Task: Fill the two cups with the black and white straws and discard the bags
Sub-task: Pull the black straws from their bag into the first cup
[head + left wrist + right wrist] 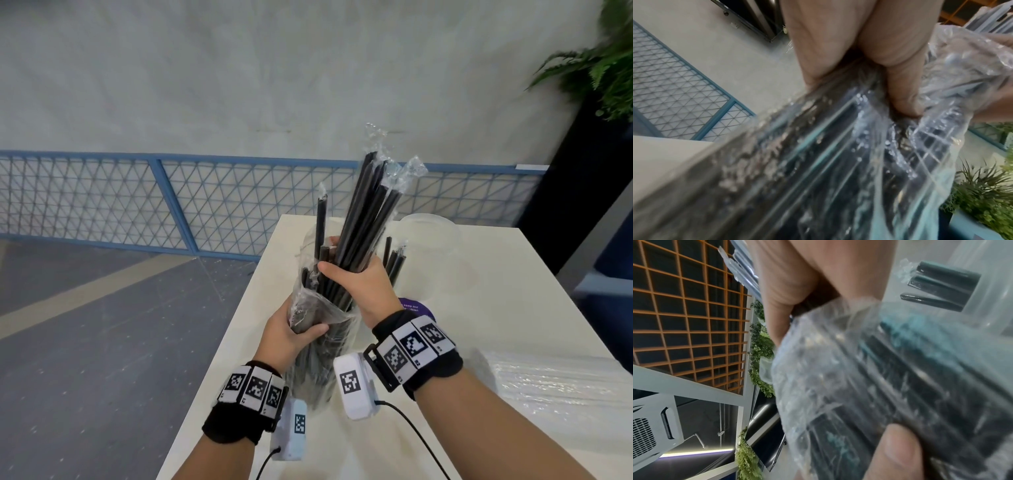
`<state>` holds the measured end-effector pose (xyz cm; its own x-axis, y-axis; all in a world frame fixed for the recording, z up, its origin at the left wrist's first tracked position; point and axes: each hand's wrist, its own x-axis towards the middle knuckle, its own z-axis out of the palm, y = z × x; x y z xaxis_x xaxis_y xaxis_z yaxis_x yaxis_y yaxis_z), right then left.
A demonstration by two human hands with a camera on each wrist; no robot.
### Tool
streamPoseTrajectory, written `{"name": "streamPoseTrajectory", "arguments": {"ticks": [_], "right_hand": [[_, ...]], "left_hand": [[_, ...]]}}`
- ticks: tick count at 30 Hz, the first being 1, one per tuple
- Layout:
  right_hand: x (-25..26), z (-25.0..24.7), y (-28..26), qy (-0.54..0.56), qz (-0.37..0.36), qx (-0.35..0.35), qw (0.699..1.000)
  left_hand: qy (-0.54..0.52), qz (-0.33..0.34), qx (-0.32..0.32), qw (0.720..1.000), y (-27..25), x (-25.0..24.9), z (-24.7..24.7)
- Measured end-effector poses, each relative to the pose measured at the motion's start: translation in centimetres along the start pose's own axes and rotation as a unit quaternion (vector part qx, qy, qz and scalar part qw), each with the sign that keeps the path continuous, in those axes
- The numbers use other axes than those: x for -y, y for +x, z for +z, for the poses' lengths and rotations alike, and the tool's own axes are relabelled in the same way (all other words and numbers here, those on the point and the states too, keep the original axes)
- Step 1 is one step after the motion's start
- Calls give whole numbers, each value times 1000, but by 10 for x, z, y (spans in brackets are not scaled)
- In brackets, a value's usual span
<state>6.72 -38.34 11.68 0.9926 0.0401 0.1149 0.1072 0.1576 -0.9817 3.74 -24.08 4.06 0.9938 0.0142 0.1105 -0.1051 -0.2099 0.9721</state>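
In the head view my right hand [359, 284] grips a thick bundle of black straws [370, 205], each in a clear wrapper, that sticks up out of a clear plastic bag [318, 370]. My left hand [291, 334] grips the bag lower down, above the table's left part. Close up, the left fingers [900, 81] squeeze the crinkled bag [818, 162], and my right thumb [898, 451] presses on the wrapped bundle [900, 369]. A clear cup [431, 222] stands just behind, with a few black straws [395, 260] in it. A bag of white straws [555, 387] lies at the right.
The white table [496, 308] has its left edge right under my left hand, with grey floor below. A purple sticker [416, 308] lies near my right wrist. A blue mesh fence [137, 198] runs behind, and a dark planter with a fern [609, 68] stands at the far right.
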Motion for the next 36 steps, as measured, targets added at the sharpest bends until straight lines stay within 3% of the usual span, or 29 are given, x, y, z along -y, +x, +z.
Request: {"name": "streamPoseTrajectory", "arguments": {"ticks": [2, 5, 9, 12, 18, 23, 27, 31, 36], "right_hand": [[-3, 0, 1, -6, 11, -4, 1000], [-10, -1, 3, -22, 21, -74, 997], [-16, 1, 4, -17, 46, -90, 995], [-11, -1, 6, 13, 56, -92, 994], [13, -19, 25, 108, 49, -152, 981], [12, -18, 20, 107, 60, -107, 987], [-3, -11, 6, 40, 76, -61, 994], [-18, 1, 0, -3, 60, -132, 989], [-10, -3, 1, 67, 52, -163, 983]], "left_hand": [[11, 8, 4, 1000, 1, 0, -1], [-12, 14, 23, 1000, 0, -4, -1], [-59, 38, -18, 997, 2, -17, 3], [-17, 53, -53, 997, 5, -18, 3], [6, 39, -57, 998, 1, -17, 1], [21, 31, -81, 996, 4, -11, 3], [43, 42, -101, 993, 3, -10, 6], [101, 66, -133, 984, 1, -11, 12], [91, 60, -141, 984, 2, -11, 7]]}}
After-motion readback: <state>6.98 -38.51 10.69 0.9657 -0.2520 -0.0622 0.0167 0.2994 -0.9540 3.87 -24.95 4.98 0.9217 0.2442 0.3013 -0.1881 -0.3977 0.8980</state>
